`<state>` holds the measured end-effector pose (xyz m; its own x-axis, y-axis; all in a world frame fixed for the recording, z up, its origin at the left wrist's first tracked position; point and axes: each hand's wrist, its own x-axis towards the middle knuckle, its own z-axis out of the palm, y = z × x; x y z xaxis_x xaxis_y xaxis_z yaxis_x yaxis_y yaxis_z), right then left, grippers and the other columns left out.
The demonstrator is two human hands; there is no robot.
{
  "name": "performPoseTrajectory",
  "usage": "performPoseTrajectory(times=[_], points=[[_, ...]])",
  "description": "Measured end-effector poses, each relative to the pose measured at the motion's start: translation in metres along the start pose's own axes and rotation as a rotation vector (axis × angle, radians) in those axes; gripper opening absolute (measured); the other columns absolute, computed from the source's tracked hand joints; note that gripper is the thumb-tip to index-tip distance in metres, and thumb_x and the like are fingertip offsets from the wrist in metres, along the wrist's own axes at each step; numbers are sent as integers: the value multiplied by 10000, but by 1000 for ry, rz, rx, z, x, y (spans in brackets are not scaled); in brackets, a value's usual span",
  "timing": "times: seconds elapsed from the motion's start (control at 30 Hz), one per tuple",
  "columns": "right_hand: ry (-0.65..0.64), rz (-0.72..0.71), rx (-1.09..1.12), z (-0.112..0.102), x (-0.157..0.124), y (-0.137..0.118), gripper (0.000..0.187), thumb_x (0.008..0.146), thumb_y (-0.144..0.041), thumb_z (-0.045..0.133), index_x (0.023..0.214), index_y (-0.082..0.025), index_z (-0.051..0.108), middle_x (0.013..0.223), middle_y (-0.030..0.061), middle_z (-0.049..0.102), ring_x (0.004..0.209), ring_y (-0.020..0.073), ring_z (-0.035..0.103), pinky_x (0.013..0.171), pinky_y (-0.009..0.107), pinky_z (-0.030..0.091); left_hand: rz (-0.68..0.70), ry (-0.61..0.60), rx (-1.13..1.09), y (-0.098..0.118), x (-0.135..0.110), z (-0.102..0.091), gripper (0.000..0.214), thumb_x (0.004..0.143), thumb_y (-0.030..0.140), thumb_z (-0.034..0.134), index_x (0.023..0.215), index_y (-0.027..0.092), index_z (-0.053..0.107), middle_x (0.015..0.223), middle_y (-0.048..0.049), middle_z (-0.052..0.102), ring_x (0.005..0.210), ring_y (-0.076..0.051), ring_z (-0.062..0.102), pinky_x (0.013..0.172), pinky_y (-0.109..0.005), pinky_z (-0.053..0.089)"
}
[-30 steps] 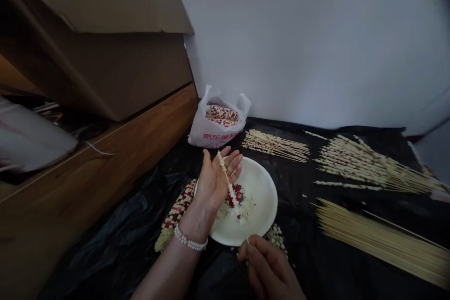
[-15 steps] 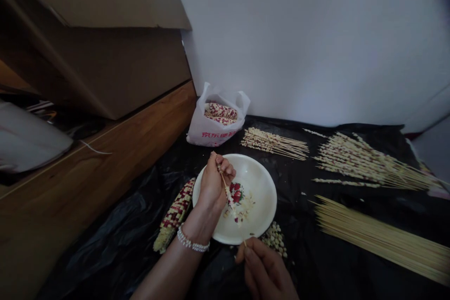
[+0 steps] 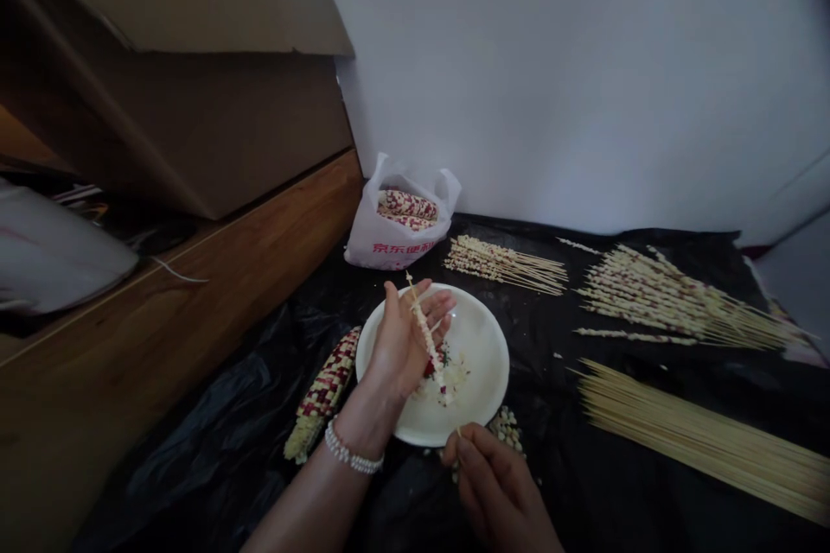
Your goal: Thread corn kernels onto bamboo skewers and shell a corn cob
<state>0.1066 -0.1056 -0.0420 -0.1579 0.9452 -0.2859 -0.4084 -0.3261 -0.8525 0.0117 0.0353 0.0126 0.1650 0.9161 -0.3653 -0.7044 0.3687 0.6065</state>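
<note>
My left hand (image 3: 403,337) is spread palm up above the white bowl (image 3: 483,389), fingers apart. Across its palm runs a thin skewer (image 3: 426,333) threaded with pale corn kernels and a few dark red ones; its tip points away from me. My right hand (image 3: 496,471), closed, pinches the near end of this skewer between thumb and fingertips, just in front of the bowl's rim. Loose kernels (image 3: 459,376) lie in the bowl over a red flower print. Left of the bowl is a partly stripped red-and-yellow corn cob (image 3: 326,389).
Beyond the bowl stands a white plastic bag (image 3: 395,246) of cobs. Rightward lie a small bundle of kernel skewers (image 3: 493,259), a larger pile (image 3: 661,294) and bare bamboo skewers (image 3: 700,436). Black plastic sheeting (image 3: 213,441) covers the surface; a cardboard box (image 3: 226,130) stands left.
My left hand has opened from its grip at the skewer's tip, its fingers now spread. The skewer's tip shows free above the palm. My right hand has shifted slightly right and up.
</note>
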Motion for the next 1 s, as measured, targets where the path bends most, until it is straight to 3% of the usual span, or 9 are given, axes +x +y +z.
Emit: performPoseTrajectory(times=[0.1,0.23,0.37,0.57,0.7,0.8,0.87,0.93,1.0], points=[[-41,11,-45,0,-2,2,444,845,-609,563,752,-174,568,419,-133,262,367,42,138,380,209,37,39,0,-38,18,6,-1,426,947,491,351,1042,162,604,918,-86,675,820,-171,667,703,-291,532],[-71,-1,-95,1,-4,5,454,852,-615,544,747,-173,565,407,-128,282,356,42,161,373,210,42,42,65,-103,25,12,-4,281,956,345,424,841,154,595,761,-23,646,692,-121,649,667,-254,521],[-61,-15,-82,2,-4,7,448,855,-612,543,750,-177,567,418,-127,278,363,44,156,379,211,42,86,75,-116,15,9,-4,254,939,257,465,708,165,519,689,0,610,627,-97,618,657,-236,517],[-3,-21,-24,2,-2,6,436,835,-596,588,740,-171,577,438,-128,266,392,44,177,395,191,91,46,54,-8,-7,-5,1,251,935,284,472,718,165,518,716,-23,620,666,-109,633,660,-225,519],[-14,37,35,1,-1,0,438,832,-597,585,790,-162,619,366,-120,347,327,38,202,348,181,102,32,0,43,-14,-11,2,247,922,327,500,733,171,529,717,-19,626,677,-115,637,688,-234,520],[15,62,86,-4,-3,-12,432,843,-582,580,852,-154,641,345,-117,372,296,36,203,325,176,112,-71,-161,184,-14,-13,1,279,900,419,517,819,163,591,800,-64,669,750,-149,653,698,-252,511],[45,34,64,-10,-5,-23,374,875,-518,587,848,-150,646,362,-121,357,320,30,194,341,165,128,-103,-247,345,-10,-12,-4,411,899,521,455,978,156,626,909,-112,690,845,-192,658,714,-280,505],[116,-8,48,-19,-6,-34,328,893,-481,582,857,-161,642,373,-124,339,334,31,190,348,161,118,36,-228,538,-1,-9,-11,468,903,560,403,1079,181,615,976,-111,690,909,-206,646,749,-303,496],[161,-50,-11,-27,-7,-42,323,906,-480,563,885,-167,642,392,-116,351,339,37,211,345,167,121,189,-232,802,9,-6,-22,391,891,495,481,1093,192,621,1049,-104,678,988,-222,621,799,-322,482]])
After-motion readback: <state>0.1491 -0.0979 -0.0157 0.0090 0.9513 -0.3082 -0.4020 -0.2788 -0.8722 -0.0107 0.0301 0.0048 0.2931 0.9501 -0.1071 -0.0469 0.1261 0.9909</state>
